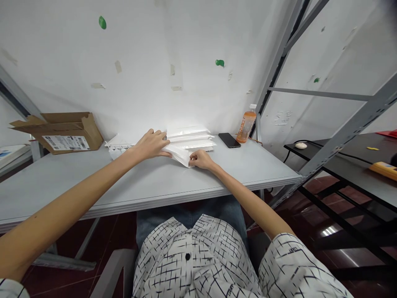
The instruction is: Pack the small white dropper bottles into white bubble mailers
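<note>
Between my hands is a white packet (pixel 179 155), tilted on the grey table (pixel 133 182). My left hand (pixel 151 145) grips its upper left end, with the fingers over the top and the thumb below. The fingertips of my right hand (pixel 200 159) are pinched on its lower right corner. Behind it lies a stack of similar white packets (pixel 194 136), partly hidden by the held one. More white packets (pixel 119 141) lie to the left, partly covered by my left hand and forearm.
An open cardboard box (pixel 70 132) stands at the back left. A black phone (pixel 229 140) and an orange drink bottle (pixel 247 124) are at the back right, beside a metal shelf frame (pixel 279 66). A white wall rises behind the table.
</note>
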The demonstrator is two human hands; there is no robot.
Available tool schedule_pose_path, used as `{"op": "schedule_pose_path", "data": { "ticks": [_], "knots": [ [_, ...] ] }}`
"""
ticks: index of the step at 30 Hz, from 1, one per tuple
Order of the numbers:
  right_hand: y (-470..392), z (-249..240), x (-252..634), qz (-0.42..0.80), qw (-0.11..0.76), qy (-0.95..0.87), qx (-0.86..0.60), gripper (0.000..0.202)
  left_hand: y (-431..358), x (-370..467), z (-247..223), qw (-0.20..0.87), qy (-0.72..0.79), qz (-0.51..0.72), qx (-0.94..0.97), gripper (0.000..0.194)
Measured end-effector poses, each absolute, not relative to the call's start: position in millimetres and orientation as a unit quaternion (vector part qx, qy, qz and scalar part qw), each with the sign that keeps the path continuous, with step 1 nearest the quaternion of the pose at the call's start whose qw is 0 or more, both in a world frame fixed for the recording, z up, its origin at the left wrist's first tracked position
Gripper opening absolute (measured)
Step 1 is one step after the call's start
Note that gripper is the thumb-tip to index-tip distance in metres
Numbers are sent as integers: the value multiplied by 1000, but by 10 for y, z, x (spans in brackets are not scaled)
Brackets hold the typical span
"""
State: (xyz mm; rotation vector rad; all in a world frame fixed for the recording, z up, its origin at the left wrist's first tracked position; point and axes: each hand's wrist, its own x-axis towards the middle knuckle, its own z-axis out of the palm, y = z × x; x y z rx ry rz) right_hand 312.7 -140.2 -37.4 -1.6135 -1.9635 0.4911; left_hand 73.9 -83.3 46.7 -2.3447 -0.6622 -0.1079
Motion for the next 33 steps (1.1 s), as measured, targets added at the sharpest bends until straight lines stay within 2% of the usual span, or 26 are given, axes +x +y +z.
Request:
{"op": "schedule_pose_path", "data": {
  "ticks": [5, 10, 15, 28, 33],
  "knots": [
    [-1393, -363, 3170, 160, 260, -751, -586, 10, -825, 728, 438, 344, -268, -22, -900, 55],
    [-1345, -355, 3387, 204, 292, -761, -542, 25, -806, 651, 472, 345, -281, -12, -895, 55],
    [-1292, -362, 3599, 227, 316, -753, -532, 32, -705, 463, 651, 317, -312, -35, -895, 64],
    [-1227, -449, 3677, 181, 282, -748, -573, 28, -602, 14, 1100, 291, -371, -55, -880, 80],
    [-1240, -449, 3678, 162, 280, -749, -578, 26, -433, -47, 1156, 267, -407, -69, -871, 76]
  ]
}}
